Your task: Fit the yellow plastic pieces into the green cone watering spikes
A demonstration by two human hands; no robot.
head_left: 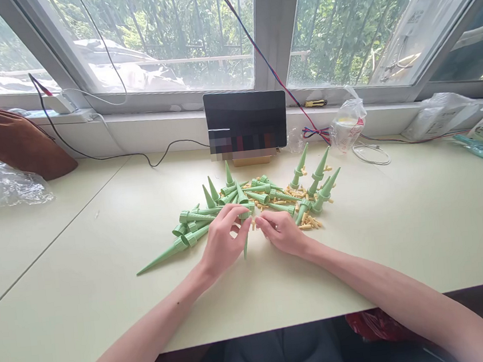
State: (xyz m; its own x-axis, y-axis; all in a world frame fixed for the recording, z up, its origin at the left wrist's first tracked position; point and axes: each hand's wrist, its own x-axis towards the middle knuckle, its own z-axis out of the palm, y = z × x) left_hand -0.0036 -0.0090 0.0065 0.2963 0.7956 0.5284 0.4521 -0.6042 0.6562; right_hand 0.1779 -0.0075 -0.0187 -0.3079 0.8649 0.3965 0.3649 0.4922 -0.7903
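My left hand [221,238] is closed around a green plastic plant-watering spike [246,249], whose tip points down toward the table. Close beside it, my right hand [284,235] pinches a small tan plastic piece [253,223] near the spike's collar; the fingers partly cover it. Beyond and left of my hands lies a heap of similar green spikes [197,215], some on their sides and several standing point up. Loose tan pieces [310,221] are scattered to the right. Among them stand several spikes [324,192] with tan pieces sticking out of their sides.
A dark screen [245,114] on a small stand is at the back of the table [108,310]. Cables run along the windowsill. A plastic bag with a cup [348,124] and a coiled white cable [372,156] sit back right. Clear plastic wrap [2,186] lies far left.
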